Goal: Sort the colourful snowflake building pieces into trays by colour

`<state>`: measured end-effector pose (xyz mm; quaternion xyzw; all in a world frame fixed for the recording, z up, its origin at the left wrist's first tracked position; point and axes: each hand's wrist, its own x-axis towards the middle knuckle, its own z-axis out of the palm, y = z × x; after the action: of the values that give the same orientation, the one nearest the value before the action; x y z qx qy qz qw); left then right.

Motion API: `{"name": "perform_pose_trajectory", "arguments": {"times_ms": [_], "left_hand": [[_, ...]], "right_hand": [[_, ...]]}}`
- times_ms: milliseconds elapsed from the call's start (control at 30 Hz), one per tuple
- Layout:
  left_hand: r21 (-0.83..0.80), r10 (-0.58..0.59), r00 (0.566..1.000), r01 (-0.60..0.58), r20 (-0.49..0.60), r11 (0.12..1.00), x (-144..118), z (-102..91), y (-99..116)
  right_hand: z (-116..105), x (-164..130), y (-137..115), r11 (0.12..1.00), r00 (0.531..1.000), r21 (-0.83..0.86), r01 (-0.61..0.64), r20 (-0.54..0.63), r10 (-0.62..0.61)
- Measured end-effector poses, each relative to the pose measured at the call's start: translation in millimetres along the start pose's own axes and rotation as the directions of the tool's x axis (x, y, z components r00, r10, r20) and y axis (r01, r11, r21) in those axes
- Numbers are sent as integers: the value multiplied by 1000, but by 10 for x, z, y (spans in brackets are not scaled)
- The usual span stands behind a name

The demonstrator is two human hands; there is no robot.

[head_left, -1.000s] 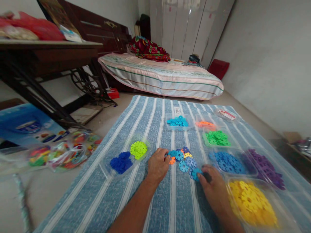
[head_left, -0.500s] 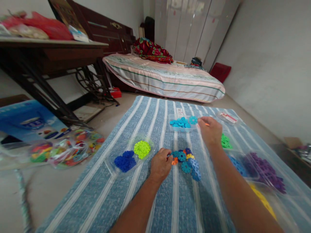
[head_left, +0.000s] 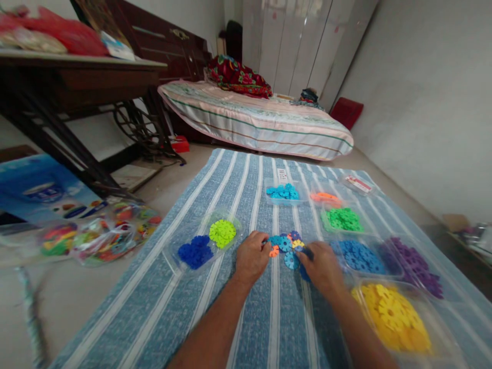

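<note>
A cluster of joined notched plastic discs [head_left: 291,260] in teal, blue, orange and yellow rests on the striped cloth. At its left end, my left hand [head_left: 252,258] is closed, thumb and fingertips pinching the edge of the cluster. My right hand [head_left: 322,267] is closed at the cluster's right side, its fingers hiding the blue discs there. Whether it holds a separate loose disc I cannot make out. Lime-green discs [head_left: 222,233] and dark blue discs [head_left: 195,251] lie in a clear tray left of my left hand.
Beyond the cluster are clear trays of light blue discs [head_left: 283,191] and orange discs [head_left: 326,198]. Along the right stand trays of green [head_left: 345,219], blue [head_left: 362,257], purple [head_left: 416,266] and yellow discs [head_left: 395,318]. A bed [head_left: 255,120] stands behind the cloth-covered surface [head_left: 154,307].
My right hand has come back from the light blue tray, where it held a light blue disc, to the cluster's right side. My left hand stays at the cluster's left end.
</note>
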<state>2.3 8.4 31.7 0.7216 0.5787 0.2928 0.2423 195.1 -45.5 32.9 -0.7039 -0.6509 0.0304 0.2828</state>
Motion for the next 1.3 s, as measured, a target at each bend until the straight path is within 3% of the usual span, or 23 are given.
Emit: {"name": "perform_pose_trajectory", "arguments": {"times_ms": [133, 467, 633, 733, 833, 933, 1067, 1167, 1300], "left_hand": [[-2, 1, 1000, -1, 9, 1000, 4, 0, -8], [-9, 5, 1000, -5, 3, 1000, 8, -2, -7], [-3, 11, 1000, -11, 5, 1000, 9, -15, 2], [6, 6, 1000, -6, 14, 1000, 15, -34, 26], [31, -10, 1000, 10, 22, 999, 19, -51, 46], [81, -43, 999, 41, 29, 996, 17, -78, 66], [159, -78, 996, 70, 50, 985, -7, -140, 118], [260, -91, 990, 60, 108, 964, -38, -178, 173], [336, -89, 983, 31, 160, 942, -76, -181, 225]], "right_hand": [[50, -34, -40, 993, 1000, -111, 25, 11, -24], [-25, -92, -149, 999, 998, 45, 26, -54, -24], [-428, -22, -80, 997, 967, 66, 32, -254, -14], [-725, 40, 58, 990, 903, -136, -33, -428, -28], [-843, 17, 107, 962, 874, -265, -71, -481, -68], [-722, -108, 6, 978, 918, -204, 32, -381, -110], [-408, -306, -163, 989, 984, -112, 97, -139, -112], [-244, -400, -190, 987, 997, -142, 76, -13, -79], [-167, -454, -153, 984, 998, -173, 50, 53, -41]]}}
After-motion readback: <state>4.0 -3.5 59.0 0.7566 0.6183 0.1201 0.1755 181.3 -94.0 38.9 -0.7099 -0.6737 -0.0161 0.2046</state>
